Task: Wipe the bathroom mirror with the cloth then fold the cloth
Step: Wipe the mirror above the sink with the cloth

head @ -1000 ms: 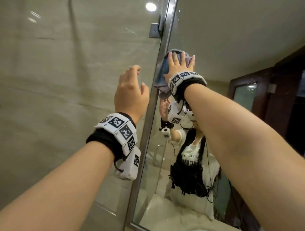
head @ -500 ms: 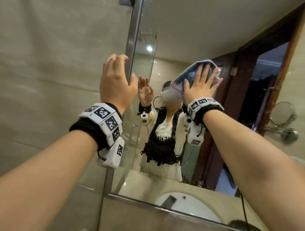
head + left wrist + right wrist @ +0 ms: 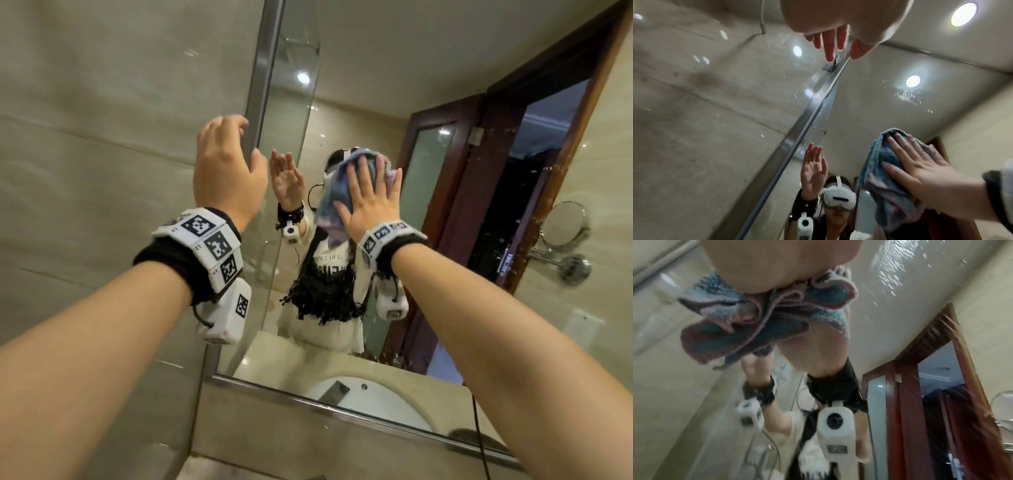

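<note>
The blue and pink cloth [image 3: 337, 192] [image 3: 881, 164] [image 3: 748, 318] lies bunched flat against the mirror [image 3: 359, 68]. My right hand [image 3: 371, 195] [image 3: 914, 164] presses it onto the glass with straight, spread fingers. My left hand [image 3: 229, 164] [image 3: 835, 42] is raised at the mirror's left metal frame [image 3: 263, 75], fingers relaxed and holding nothing; whether it touches the frame I cannot tell. In the right wrist view the palm [image 3: 777, 264] covers the cloth's upper part. Water droplets speckle the glass at the right.
A beige tiled wall [image 3: 102, 120] fills the left. The mirror reflects a person, a wooden door [image 3: 455, 205], a white sink [image 3: 370, 401] and a round magnifying mirror [image 3: 565, 222]. A metal strip [image 3: 342, 407] edges the mirror's bottom.
My right hand slid the cloth from the mirror's upper left edge rightwards and downwards across the glass. The left hand stayed raised by the frame. The head view dropped, showing the sink.
</note>
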Motion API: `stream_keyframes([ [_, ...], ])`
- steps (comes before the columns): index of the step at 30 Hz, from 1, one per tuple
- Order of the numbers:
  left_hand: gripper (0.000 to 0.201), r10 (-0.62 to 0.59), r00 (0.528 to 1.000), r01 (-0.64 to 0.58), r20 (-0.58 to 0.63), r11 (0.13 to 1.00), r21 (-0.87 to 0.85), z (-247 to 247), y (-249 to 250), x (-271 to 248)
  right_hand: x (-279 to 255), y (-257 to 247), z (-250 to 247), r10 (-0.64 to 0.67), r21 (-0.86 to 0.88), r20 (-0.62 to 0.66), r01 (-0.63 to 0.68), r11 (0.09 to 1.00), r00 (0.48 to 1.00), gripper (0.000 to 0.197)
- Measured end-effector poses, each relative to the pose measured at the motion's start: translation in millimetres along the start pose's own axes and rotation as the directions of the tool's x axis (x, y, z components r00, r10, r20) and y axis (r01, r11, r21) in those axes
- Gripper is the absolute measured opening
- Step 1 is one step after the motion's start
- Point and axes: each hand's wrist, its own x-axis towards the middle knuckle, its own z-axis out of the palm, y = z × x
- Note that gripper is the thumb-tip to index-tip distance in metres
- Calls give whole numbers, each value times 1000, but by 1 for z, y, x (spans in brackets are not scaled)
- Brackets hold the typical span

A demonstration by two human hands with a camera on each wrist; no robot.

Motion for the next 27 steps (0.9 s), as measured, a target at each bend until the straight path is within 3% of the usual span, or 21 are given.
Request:
stream_keyframes([
  [3,33,26,998,-25,-54,1000,13,-20,-7,16,50,-16,-38,135,139,-76,-124,982,988,73],
  [5,33,52,998,-52,-35,999,17,-31,-15,18,76,-28,-58,136,166,-81,-121,979,987,73],
  [9,36,124,991,-127,58,990,65,-35,-23,14,83,-64,-53,-158,-61,-47,155,986,986,72],
  [13,35,120,991,-124,67,990,68,-36,-24,15,29,-119,15,-407,-125,63,411,903,911,72],
  [15,34,128,988,-135,83,987,84,-34,-25,15,-6,-124,50,-497,-124,176,520,845,850,73],
  [17,33,129,988,-138,89,985,104,-31,-27,14,-28,-112,68,-514,-152,237,554,818,824,69],
  [21,32,117,991,-124,57,985,123,-24,-29,7,-25,-57,45,-442,-175,159,466,867,883,68],
  [24,31,145,988,-152,53,975,162,-19,-31,-2,-7,1,11,-220,-164,-44,210,964,974,70],
  [27,31,152,987,-158,45,970,186,-17,-36,-5,21,38,-20,-27,-100,-119,16,995,992,71],
])
